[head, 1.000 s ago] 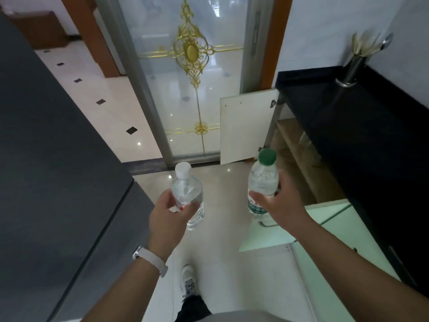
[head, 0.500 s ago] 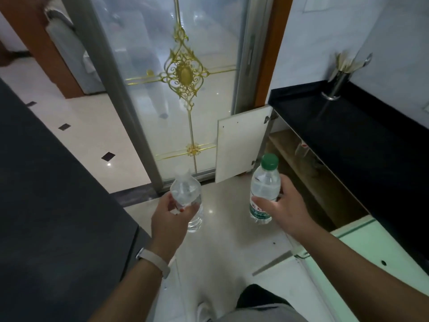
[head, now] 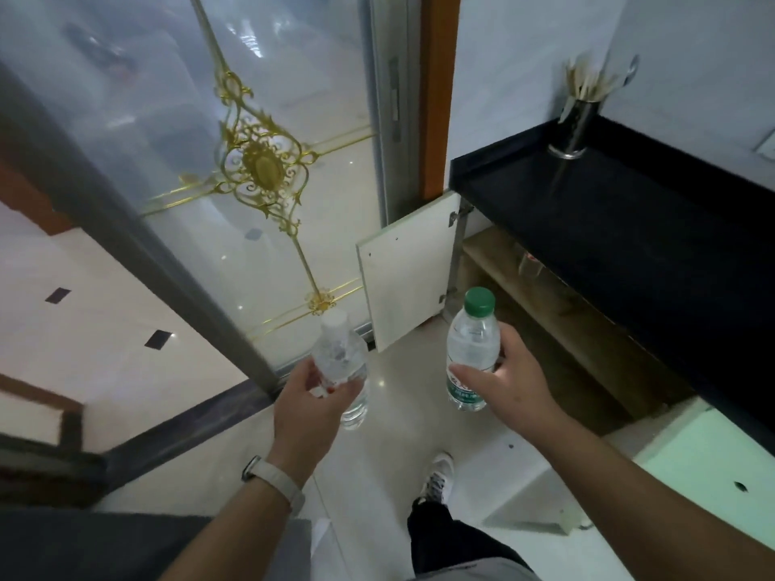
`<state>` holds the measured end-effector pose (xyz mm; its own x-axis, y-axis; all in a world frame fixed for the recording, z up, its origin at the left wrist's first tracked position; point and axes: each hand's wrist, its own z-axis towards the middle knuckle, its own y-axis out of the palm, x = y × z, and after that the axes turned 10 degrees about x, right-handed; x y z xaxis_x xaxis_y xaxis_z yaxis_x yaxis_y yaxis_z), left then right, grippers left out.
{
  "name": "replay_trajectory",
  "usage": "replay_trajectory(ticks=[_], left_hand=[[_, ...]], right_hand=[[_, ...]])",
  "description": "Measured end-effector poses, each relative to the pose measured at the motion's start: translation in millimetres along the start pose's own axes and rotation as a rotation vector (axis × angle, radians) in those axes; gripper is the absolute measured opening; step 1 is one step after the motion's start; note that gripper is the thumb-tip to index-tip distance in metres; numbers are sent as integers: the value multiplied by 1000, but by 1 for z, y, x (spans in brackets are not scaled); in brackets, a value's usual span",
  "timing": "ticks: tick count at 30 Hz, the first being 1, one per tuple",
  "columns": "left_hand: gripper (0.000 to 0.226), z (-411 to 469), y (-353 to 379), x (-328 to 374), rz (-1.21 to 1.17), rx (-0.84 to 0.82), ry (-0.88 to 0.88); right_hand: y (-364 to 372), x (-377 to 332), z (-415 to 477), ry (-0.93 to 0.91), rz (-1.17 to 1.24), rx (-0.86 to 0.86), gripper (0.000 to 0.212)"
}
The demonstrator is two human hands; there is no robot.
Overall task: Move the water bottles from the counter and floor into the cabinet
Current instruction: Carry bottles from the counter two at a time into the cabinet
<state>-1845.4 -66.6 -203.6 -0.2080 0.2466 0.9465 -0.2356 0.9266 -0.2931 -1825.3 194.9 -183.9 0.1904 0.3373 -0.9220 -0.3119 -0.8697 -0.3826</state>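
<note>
My left hand grips a clear water bottle with a white cap, held upright over the floor. My right hand grips a second bottle with a green cap and green label. Both bottles are in front of the open cabinet under the black counter. The cabinet's wooden shelf shows, with what looks like a clear glass or bottle standing far back on it. The right-hand bottle is just left of the cabinet opening, outside it.
The white cabinet door stands open toward the glass sliding door. A second pale green door is open at lower right. A metal utensil holder sits on the counter. A dark surface lies at lower left. My shoe is on the tiled floor.
The view has moved closer to the cabinet and tilted up. Both hands carried their bottles forward, and the green-capped bottle is nearer the cabinet opening.
</note>
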Motion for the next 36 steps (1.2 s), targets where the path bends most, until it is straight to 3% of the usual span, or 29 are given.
replay_trajectory(ticks=[11, 21, 27, 31, 36], left_hand=[[39, 135, 126, 66, 124, -185, 55], [37, 222, 197, 77, 223, -324, 53], [32, 283, 246, 71, 275, -484, 86], [39, 326, 270, 71, 301, -635, 114], [46, 373, 297, 69, 302, -780, 108]], right_hand=[[-7, 10, 149, 188, -25, 194, 51], [-28, 23, 204, 301, -145, 288, 58], [-14, 27, 236, 444, -158, 414, 60], [4, 14, 259, 558, -175, 558, 51], [26, 5, 291, 629, -164, 605, 49]])
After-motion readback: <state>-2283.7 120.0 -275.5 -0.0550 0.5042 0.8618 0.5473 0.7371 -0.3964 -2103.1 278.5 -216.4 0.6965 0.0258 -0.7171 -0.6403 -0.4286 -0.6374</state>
